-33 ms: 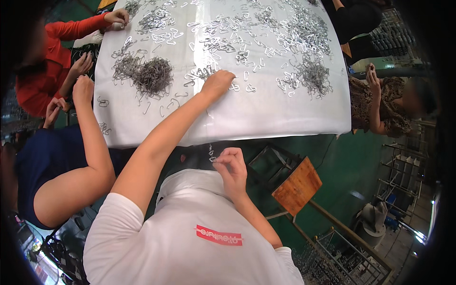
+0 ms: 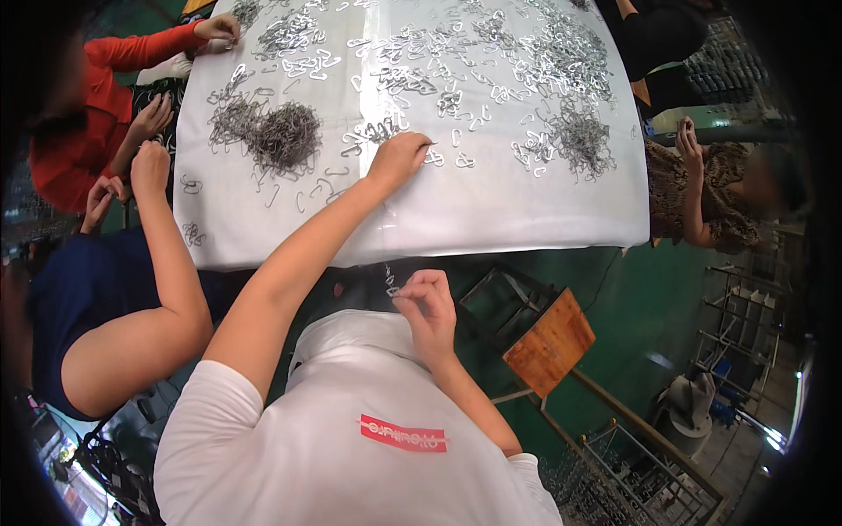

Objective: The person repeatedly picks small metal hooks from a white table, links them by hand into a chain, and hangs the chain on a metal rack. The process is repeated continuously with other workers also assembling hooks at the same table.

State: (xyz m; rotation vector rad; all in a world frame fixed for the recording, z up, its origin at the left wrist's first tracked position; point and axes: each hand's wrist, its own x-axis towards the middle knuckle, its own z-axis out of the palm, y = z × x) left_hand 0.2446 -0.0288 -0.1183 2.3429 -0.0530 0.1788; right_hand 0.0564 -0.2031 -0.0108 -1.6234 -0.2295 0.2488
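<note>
My left hand (image 2: 399, 162) reaches over the white-covered table (image 2: 517, 210), fingers closed together close above the cloth. A thin dark bit shows at its fingertips, too small to name. Beside those fingertips lie a few loose bent-wire metal hooks (image 2: 465, 160). In front of my body, just off the table's near edge, my right hand (image 2: 427, 311) pinches a short string of small metal hooks (image 2: 391, 285) between thumb and fingers. Larger heaps of hooks lie farther back, with a dense dark pile (image 2: 285, 136) to the left and another pile (image 2: 581, 140) to the right.
A person in red (image 2: 105, 96) and one in dark blue (image 2: 96, 298) work along the left side. On the right is a person in a patterned top (image 2: 710, 197). A wooden stool (image 2: 550, 344) stands on the green floor, near a metal rack (image 2: 631, 465).
</note>
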